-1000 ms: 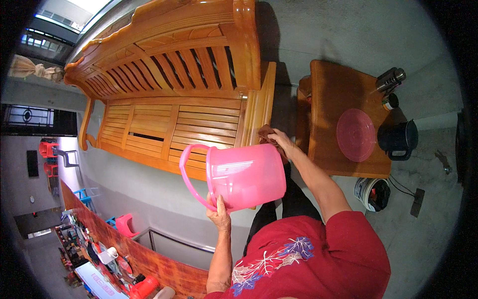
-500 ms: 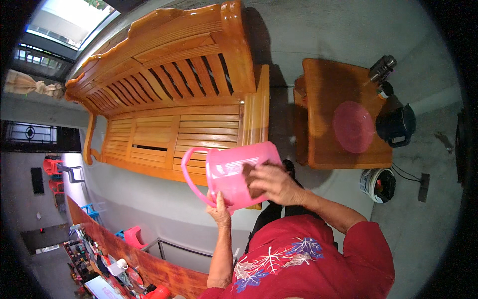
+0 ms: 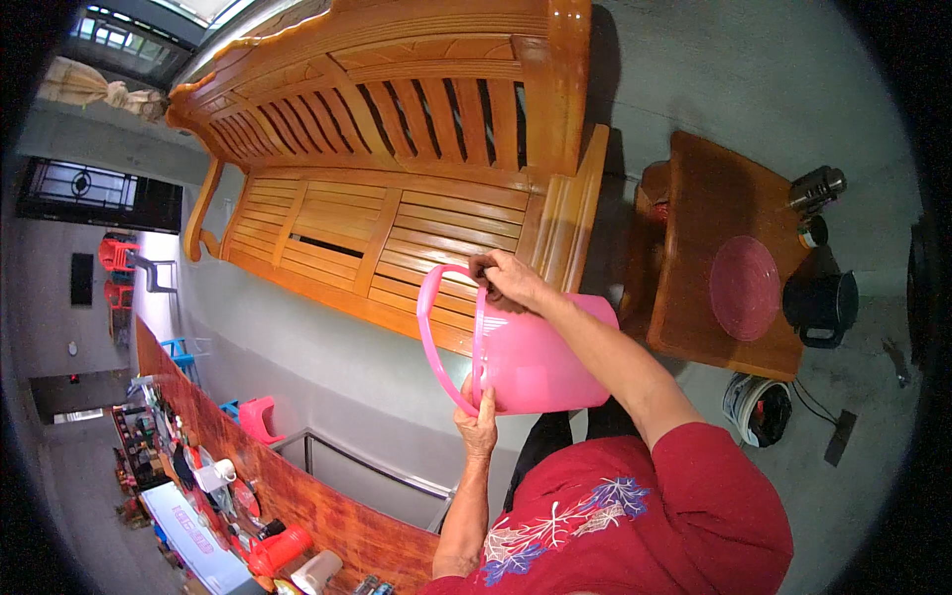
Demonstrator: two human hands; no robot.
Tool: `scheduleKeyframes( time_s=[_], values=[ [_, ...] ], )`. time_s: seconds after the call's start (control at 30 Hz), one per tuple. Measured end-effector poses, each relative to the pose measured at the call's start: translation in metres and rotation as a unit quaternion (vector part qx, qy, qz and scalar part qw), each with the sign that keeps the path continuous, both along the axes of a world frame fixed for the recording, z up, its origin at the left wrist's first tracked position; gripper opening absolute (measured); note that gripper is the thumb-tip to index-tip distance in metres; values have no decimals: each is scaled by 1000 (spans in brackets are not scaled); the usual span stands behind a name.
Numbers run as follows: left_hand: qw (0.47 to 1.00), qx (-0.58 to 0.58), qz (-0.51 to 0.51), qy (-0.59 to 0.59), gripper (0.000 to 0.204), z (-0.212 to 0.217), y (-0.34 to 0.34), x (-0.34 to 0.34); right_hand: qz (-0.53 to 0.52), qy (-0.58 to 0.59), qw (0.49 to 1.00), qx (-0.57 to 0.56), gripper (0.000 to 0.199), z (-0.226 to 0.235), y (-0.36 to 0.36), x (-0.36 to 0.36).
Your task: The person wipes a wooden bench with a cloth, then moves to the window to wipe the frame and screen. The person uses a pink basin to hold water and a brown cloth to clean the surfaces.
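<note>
A pink plastic bucket (image 3: 545, 367) lies on its side in the air in front of me, its rim and curved handle (image 3: 426, 319) toward the left. The fingers of my left hand (image 3: 477, 428) are closed round the lower part of the rim. At the upper part of the rim, my right hand (image 3: 518, 282) presses a brown cloth (image 3: 510, 301) against the outside of the bucket. My right forearm crosses over the bucket's wall and hides part of it.
Behind the bucket stands a slatted wooden bench (image 3: 456, 213). On the right, a small wooden table (image 3: 709, 193) bears a pink round plate (image 3: 746, 288), a dark jug (image 3: 821, 309) and a flask (image 3: 818, 188). A bin (image 3: 746, 407) stands below; a cluttered reddish table (image 3: 347, 526) is lower left.
My right hand has moved with the cloth from the bucket's side wall to its upper rim. The bucket has turned slightly, and my view has shifted, so everything sits differently.
</note>
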State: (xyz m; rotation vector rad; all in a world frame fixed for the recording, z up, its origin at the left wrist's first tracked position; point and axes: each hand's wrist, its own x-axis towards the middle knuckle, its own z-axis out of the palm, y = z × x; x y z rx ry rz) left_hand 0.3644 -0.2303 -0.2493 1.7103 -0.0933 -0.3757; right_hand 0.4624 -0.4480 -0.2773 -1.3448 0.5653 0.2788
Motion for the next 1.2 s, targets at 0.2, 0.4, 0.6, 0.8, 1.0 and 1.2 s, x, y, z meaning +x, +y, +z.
scheduleKeyframes(
  time_s=[0.2,0.4,0.6,0.8,1.0,1.2],
  values=[
    [999,-7,-16,-42,38,-23,25,-12,169,-20,984,-54,16,-82,-30,-1],
    [998,-32,46,35,29,-32,35,10,112,94,989,29,38,-119,-88,-62],
    [985,-129,98,66,18,3,24,45,-223,-37,947,226,61,-56,-78,-106],
    [963,-203,107,144,27,16,35,61,-292,-239,925,45,33,5,-43,-117],
    [922,-287,121,230,34,21,40,70,-167,-339,892,-246,31,73,-27,-137],
    [945,-269,120,141,35,32,32,74,-120,-284,944,-120,28,113,-15,-187]
  ],
)
